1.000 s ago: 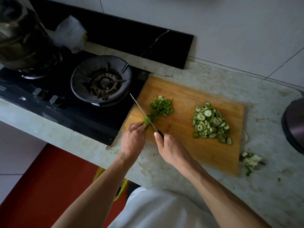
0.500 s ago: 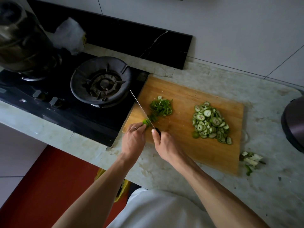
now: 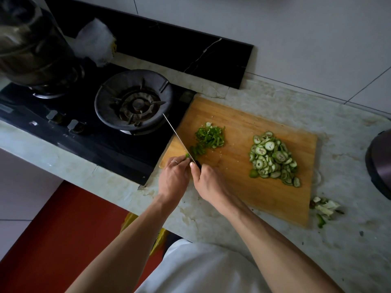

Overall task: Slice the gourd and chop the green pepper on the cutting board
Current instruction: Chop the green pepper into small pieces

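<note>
A wooden cutting board [image 3: 243,187] lies on the marble counter. A heap of round gourd slices [image 3: 273,157] sits on its right half. Chopped green pepper [image 3: 208,137] is piled at its left. My left hand [image 3: 173,178] pinches the last short bit of green pepper [image 3: 187,155] at the board's near left corner. My right hand [image 3: 206,179] grips the dark handle of a knife [image 3: 177,137]. The thin blade runs up and left, its edge right beside the pepper bit and its tip over the stove.
A black gas stove [image 3: 84,132] with an empty burner [image 3: 134,102] borders the board's left side. A large pot [image 3: 31,43] stands on the far left burner. Vegetable scraps [image 3: 324,207] lie right of the board. A dark round appliance [image 3: 378,163] is at the right edge.
The knife and my right hand have crept left toward my left hand. The pepper bit sticking out of my left fingers has grown shorter, and a few more cut pieces lie by the blade.
</note>
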